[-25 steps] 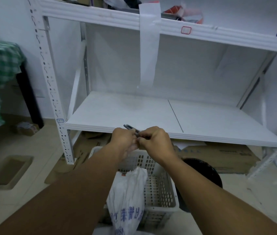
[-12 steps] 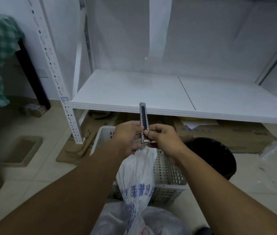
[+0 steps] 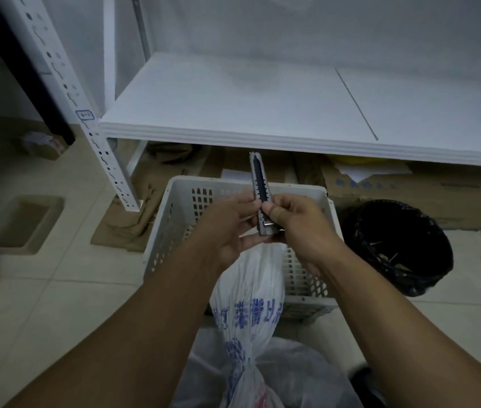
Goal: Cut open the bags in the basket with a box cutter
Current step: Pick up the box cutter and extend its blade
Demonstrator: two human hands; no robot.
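Both hands are up on the tool. The left hand pinches the slim grey box cutter with black slider low on its body. The right hand is wrapped round the base, thumb pressed at the slider. The cutter points up and away from the hands, no blade seen out.

The white perforated plastic basket sits just beyond and under the hands. The crinkled white plastic bag with blue print is directly below them, tied and uncut. Can't tell if it sits inside the basket.

Judgement: task at its start, cutter being readied. All cutting is left.
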